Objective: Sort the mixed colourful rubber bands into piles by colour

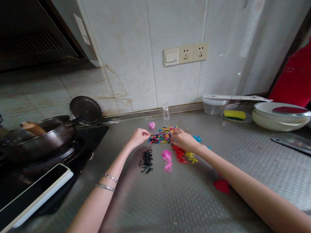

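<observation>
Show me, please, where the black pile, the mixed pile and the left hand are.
Black pile [147, 158]: head view, middle of the heap.
Mixed pile [161, 135]: head view, middle of its visible part.
Left hand [138, 137]: head view, back of the hand.

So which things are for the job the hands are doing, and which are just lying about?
Probably for the job:
mixed pile of bands, by the left hand and right hand
black bands
pink bands
red bands
yellow bands
blue bands

Probably just lying about:
pan
phone
yellow sponge
bowls
</observation>
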The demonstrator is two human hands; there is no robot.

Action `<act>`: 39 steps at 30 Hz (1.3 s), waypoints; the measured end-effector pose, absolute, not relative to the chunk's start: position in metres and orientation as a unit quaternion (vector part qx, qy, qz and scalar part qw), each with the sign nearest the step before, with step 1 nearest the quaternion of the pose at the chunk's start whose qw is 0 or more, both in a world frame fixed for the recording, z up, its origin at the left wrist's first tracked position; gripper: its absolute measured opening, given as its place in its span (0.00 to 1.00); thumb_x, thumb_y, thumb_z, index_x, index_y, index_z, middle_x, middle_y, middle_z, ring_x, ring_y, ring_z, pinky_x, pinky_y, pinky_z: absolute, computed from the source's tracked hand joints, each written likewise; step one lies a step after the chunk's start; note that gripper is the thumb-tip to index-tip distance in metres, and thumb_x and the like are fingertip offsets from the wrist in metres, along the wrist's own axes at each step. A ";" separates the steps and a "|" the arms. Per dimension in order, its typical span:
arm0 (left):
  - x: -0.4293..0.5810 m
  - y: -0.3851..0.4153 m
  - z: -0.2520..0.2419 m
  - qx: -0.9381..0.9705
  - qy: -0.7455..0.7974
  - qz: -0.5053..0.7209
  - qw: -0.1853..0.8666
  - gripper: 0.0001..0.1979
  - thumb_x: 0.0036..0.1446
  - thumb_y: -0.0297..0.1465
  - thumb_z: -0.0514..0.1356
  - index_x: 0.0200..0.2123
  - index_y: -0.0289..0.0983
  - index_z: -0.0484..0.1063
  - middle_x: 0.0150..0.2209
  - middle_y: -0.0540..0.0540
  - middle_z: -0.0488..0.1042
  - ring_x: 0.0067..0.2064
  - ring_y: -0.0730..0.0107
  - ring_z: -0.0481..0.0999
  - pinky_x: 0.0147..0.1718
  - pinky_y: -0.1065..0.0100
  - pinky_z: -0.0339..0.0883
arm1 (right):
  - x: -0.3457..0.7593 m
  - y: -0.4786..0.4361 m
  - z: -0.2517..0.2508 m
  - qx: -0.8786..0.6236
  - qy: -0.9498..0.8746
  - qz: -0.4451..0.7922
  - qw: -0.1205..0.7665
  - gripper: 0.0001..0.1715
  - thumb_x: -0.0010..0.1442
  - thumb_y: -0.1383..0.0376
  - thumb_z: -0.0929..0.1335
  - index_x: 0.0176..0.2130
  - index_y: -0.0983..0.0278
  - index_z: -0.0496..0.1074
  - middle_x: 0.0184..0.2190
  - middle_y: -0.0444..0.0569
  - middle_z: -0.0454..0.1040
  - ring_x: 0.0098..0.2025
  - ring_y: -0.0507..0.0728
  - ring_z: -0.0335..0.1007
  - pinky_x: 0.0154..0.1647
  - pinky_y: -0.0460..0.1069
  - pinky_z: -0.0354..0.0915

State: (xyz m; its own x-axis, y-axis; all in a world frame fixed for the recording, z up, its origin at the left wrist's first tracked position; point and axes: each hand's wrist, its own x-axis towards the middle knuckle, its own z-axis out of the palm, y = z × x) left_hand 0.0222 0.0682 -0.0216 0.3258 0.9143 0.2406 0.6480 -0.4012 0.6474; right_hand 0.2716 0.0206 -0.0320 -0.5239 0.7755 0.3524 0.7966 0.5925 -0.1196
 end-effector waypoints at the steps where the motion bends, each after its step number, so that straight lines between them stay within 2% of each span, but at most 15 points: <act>1: 0.021 0.068 -0.020 0.782 0.501 0.294 0.226 0.10 0.45 0.31 0.58 0.28 0.31 0.76 0.25 0.45 0.75 0.27 0.73 0.70 0.27 0.73 0.60 | 0.273 0.021 -0.030 -0.449 -0.871 -0.022 0.199 0.10 0.56 0.65 0.63 0.33 0.64 0.73 0.36 0.51 0.70 0.43 0.55 0.62 0.44 0.48 0.58; 8: 0.011 0.065 -0.023 0.803 0.489 0.228 0.252 0.11 0.42 0.33 0.59 0.27 0.30 0.76 0.23 0.46 0.74 0.23 0.74 0.67 0.23 0.74 0.56 | 0.276 0.023 -0.016 -0.425 -0.846 0.084 0.310 0.09 0.52 0.66 0.64 0.30 0.65 0.73 0.30 0.49 0.73 0.34 0.53 0.67 0.39 0.47 0.61; 15: 0.002 0.059 -0.030 0.809 0.486 0.198 0.266 0.11 0.41 0.33 0.60 0.27 0.32 0.76 0.23 0.47 0.74 0.24 0.73 0.68 0.24 0.74 0.57 | 0.257 0.007 -0.013 -0.369 -0.868 0.208 0.259 0.08 0.49 0.67 0.65 0.26 0.66 0.75 0.27 0.46 0.75 0.31 0.51 0.68 0.34 0.45 0.61; 21: 0.004 0.055 -0.028 0.800 0.502 0.201 0.260 0.10 0.40 0.32 0.60 0.26 0.32 0.76 0.20 0.48 0.72 0.22 0.74 0.67 0.22 0.75 0.55 | 0.248 -0.003 -0.011 -0.357 -0.889 0.177 0.224 0.08 0.48 0.67 0.66 0.28 0.66 0.75 0.28 0.47 0.75 0.31 0.51 0.67 0.33 0.44 0.60; 25: 0.006 0.054 -0.029 0.804 0.488 0.208 0.271 0.11 0.40 0.33 0.60 0.27 0.32 0.76 0.23 0.47 0.74 0.24 0.74 0.68 0.24 0.74 0.57 | 0.252 -0.003 -0.005 -0.369 -0.872 0.173 0.271 0.11 0.52 0.65 0.63 0.29 0.66 0.74 0.27 0.46 0.75 0.30 0.51 0.67 0.33 0.44 0.60; 30: 0.007 0.054 -0.031 0.817 0.471 0.199 0.267 0.11 0.41 0.32 0.60 0.29 0.32 0.76 0.24 0.47 0.74 0.25 0.73 0.69 0.25 0.74 0.59 | 0.264 0.009 -0.009 -0.415 -0.833 0.156 0.332 0.13 0.54 0.62 0.63 0.35 0.65 0.74 0.33 0.48 0.76 0.32 0.53 0.69 0.35 0.46 0.61; 39: 0.015 0.051 -0.033 0.822 0.487 0.229 0.186 0.10 0.44 0.33 0.58 0.26 0.32 0.75 0.24 0.46 0.74 0.26 0.72 0.69 0.27 0.74 0.58 | 0.284 0.029 -0.031 -0.448 -0.809 0.138 0.355 0.15 0.54 0.62 0.62 0.35 0.66 0.74 0.31 0.49 0.76 0.31 0.53 0.69 0.35 0.47 0.62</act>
